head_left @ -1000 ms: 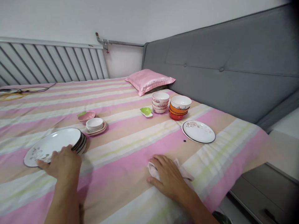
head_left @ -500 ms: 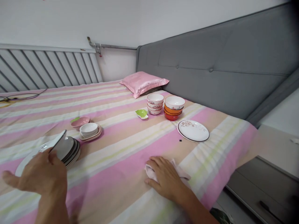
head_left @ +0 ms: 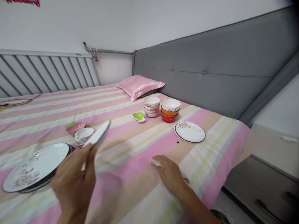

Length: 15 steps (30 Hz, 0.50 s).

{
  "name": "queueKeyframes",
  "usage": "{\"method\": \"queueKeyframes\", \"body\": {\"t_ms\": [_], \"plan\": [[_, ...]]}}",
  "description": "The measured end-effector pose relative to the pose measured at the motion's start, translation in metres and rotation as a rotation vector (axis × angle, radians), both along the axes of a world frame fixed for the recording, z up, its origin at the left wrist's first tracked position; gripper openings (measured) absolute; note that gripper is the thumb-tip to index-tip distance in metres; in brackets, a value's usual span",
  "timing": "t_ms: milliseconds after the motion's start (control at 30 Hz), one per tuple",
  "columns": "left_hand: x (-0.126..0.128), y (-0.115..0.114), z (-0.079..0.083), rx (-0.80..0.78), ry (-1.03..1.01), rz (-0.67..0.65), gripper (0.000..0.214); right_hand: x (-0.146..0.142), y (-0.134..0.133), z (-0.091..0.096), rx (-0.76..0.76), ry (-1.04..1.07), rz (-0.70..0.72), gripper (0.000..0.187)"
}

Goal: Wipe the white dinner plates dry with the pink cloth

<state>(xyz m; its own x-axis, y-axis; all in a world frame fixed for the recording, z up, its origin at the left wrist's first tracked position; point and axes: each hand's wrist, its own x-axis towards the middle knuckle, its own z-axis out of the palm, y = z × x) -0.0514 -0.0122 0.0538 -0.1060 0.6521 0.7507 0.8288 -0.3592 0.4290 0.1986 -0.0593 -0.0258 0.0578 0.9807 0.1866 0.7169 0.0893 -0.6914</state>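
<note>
Left hand clamped on a tilted plate, nearly edge-on, long axis slanting away and rightward. Plate stack to its left; right hand — well apart, across to the right — closed over a cloth on the bed.

The bed carries everything, its sheet striped pink, white, beige and pale green. Take the green leaf-shaped dish as the landmark. Behind it lies a pink pillow. Just to its right stand 3 stacked white bowls, then a stack of white, orange and red bowls. Right and nearer lie a patterned round plate, a small dark bit and a pale pink cloth, partly hidden. Left of it sit a pink dish, small white dishes and, nearer, stacked oval plates; cables lie far left.
</note>
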Motion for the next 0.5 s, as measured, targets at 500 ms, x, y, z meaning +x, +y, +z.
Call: {"method": "queueKeyframes", "body": {"t_ms": [500], "plan": [[0.103,-0.040,-0.043,-0.678,0.396,-1.056,0.012,0.059,0.015,-0.001,0.096,0.473,-0.694,0.026]]}}
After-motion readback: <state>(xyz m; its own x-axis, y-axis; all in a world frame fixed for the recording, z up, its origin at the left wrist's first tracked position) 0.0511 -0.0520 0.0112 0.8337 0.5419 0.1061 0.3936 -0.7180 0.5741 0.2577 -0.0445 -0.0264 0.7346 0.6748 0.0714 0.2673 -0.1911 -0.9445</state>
